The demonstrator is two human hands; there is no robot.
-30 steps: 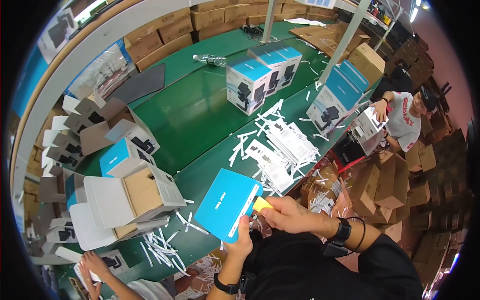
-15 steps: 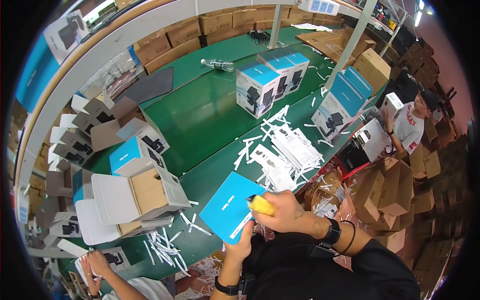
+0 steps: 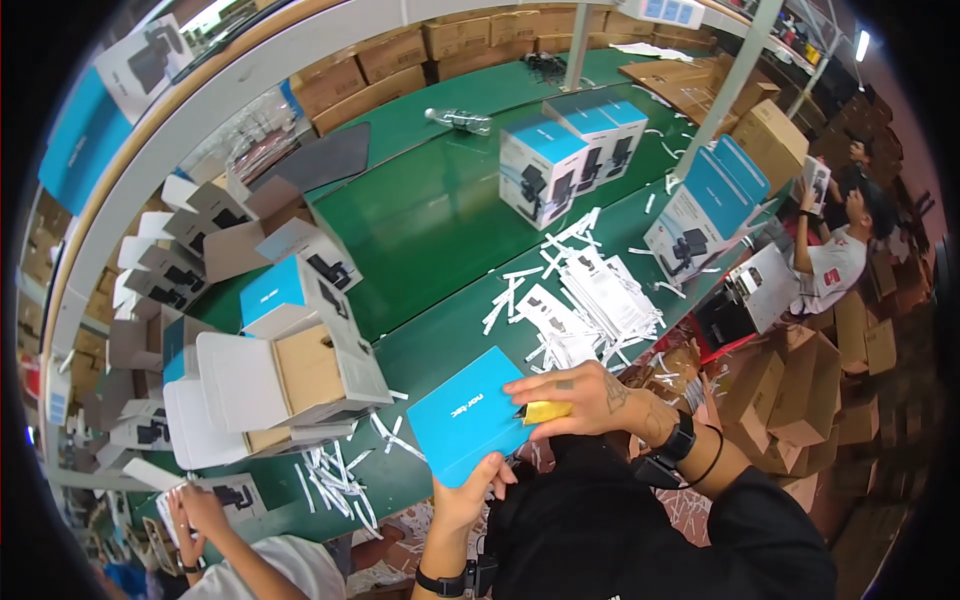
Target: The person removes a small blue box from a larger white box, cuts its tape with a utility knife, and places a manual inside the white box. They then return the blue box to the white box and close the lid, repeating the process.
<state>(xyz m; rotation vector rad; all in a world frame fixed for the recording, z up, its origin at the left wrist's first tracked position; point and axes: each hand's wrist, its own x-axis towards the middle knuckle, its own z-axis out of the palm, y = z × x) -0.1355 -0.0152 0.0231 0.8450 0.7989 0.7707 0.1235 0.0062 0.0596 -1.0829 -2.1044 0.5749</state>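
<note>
A carton with a bright blue face (image 3: 465,415) is held up in front of my body. My left hand (image 3: 472,492) grips its lower edge, the thumb lying on the blue face. My right hand (image 3: 592,400) reaches over the box's right side, with its index finger stretched along the blue surface. Between its fingers and thumb is a yellow tool (image 3: 546,411) with a dark tip, mostly covered by the hand, so its exact kind cannot be told. Beyond the box, printed leaflets and white paper strips (image 3: 600,300) lie in a heap on the green table (image 3: 420,255).
Open cartons (image 3: 300,375) stand at my left. Closed blue-topped boxes (image 3: 543,170) and a plastic bottle (image 3: 460,121) are farther back. An upright open box (image 3: 690,235) stands right. A co-worker's hands (image 3: 190,515) work at lower left; another person (image 3: 835,250) stands at right.
The white strip along the blue box's lower edge has gone from view. My right hand's fingers have stretched out over the box, and my left hand has shifted slightly down.
</note>
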